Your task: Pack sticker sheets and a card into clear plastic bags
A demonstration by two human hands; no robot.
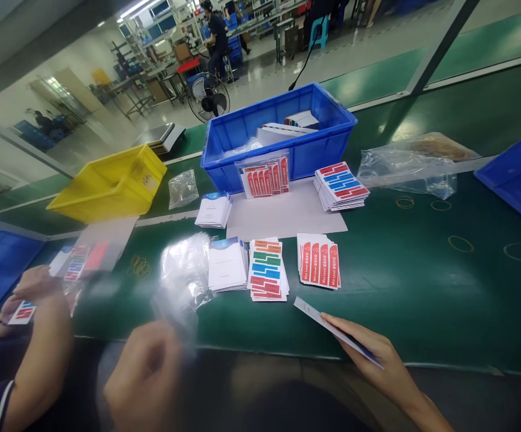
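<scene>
My right hand [380, 357], at the table's front edge, grips a thin white booklet [332, 330] with blue on its underside, tilted and seen nearly edge-on. My left hand [143, 372] is smeared by motion, its fingers curled in. A blurred clear plastic bag [179, 324] shows at those fingers. Beyond it lies a pile of clear bags [186, 264]. To the right follow a stack of white booklets [227, 265], sheets of multicoloured stickers [267, 270] and a stack of red "Max Level/Min Level" label sheets [319, 261].
A blue bin [278, 147] stands behind, a packed bag of labels [265, 177] leaning on it. Nearby are more booklets [214, 210], red-blue sticker sheets [341, 186] and a yellow bin [107, 186]. Rubber bands [461, 243] lie right. A co-worker's hands [35, 288] work at left.
</scene>
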